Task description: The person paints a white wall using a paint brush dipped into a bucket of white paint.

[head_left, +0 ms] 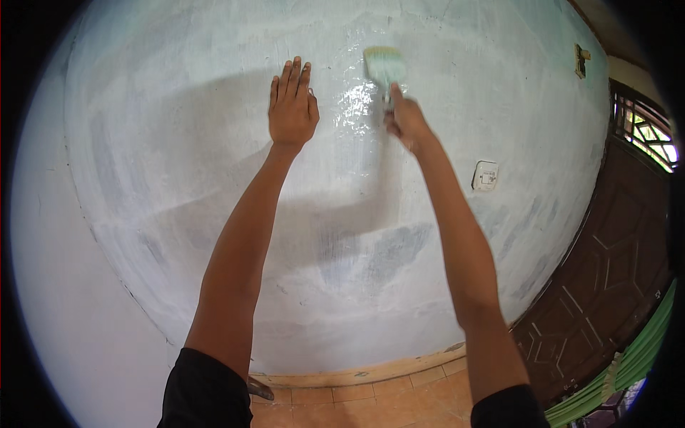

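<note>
A pale, patchy wall (385, 278) is faced at close range, and both bare arms are raised toward it. In the right hand (408, 127), slightly blurred, a wide brush (385, 68) is gripped by its handle, with the fingers closed around it. The brush is held upright near the top middle of the view, its bristles pointed up and laid at the wall; they are tinted pale green, with tan tips. Just below and to the left of it, a wet patch (357, 107) is lit by glare. To the left of that, the left hand (292, 110) is held flat and empty, back toward the viewer, fingers straight and pointed up; whether the palm is pressed to the wall cannot be told for certain. Soft shadows are cast on the wall by the arms. Lower right of the brush, a white switch (485, 175) is mounted. At the far right, a dark brown door (614, 250) is seen, with a green curtain (624, 364) below. Orange tiles (349, 410) are laid along the wall's foot.
</note>
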Available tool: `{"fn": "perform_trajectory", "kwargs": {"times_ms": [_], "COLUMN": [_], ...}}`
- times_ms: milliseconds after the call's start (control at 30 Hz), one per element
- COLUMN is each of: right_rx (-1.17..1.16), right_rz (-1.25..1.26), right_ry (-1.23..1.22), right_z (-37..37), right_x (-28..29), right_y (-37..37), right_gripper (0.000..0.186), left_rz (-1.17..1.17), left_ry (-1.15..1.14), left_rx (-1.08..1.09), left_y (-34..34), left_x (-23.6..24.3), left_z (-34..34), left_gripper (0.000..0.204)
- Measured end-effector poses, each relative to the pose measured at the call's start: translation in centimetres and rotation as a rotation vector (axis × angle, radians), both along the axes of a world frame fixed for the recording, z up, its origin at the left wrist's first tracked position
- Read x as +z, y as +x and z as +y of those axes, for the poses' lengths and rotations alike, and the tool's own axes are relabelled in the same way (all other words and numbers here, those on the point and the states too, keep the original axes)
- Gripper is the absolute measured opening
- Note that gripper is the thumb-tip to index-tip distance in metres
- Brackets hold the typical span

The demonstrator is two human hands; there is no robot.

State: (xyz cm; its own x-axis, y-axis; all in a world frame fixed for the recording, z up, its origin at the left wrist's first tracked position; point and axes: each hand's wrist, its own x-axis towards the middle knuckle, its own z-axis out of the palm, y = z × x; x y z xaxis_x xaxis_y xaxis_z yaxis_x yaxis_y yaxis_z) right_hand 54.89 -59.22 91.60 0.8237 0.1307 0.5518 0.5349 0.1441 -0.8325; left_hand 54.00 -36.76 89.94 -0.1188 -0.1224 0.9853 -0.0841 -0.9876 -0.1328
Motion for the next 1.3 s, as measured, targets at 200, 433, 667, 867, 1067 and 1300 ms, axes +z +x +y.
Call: {"fn": "perform_trajectory", "kwargs": {"times_ms": [200, 433, 667, 867, 1067, 1300], "right_rx": [-0.094, -0.189, 0.012, 0.095, -0.042, -0.024], "right_rz": [0.283, 0.054, 0.126, 0.314, 0.135, 0.257], "right_ry": [-0.127, -0.151, 0.061, -0.023, 0.075, 0.022], "right_z": [-1.0, -3.8, -5.0, -3.7, -6.0, -4.3], "right_x": [-19.2, -7.1, 6.4, -2.5, 7.1, 0.6], "right_y": [-3.4, -4.4, -0.5, -3.7, -1.4, -1.3], "right_gripper": [0.053, 0.048, 0.039, 0.039, 0.038, 0.038], "left_rz": [0.015, -0.005, 0.052, -0.009, -0.014, 0.003], "left_ry": [0.001, 0.001, -0.012, -0.001, 0.018, 0.004], "left_rx": [-0.038, -0.003, -0.022, -0.038, -0.041, -0.042], "left_y": [0.1, -0.6, -0.3, 0.2, 0.4, -0.2], "left_x": [-0.2, -0.5, 0.3, -0.4, 0.1, -0.2], "left_z": [0.1, 0.4, -0.5, 1.1, -0.3, 0.5], "left_gripper": [0.049, 0.046, 0.049, 0.047, 0.047, 0.047]}}
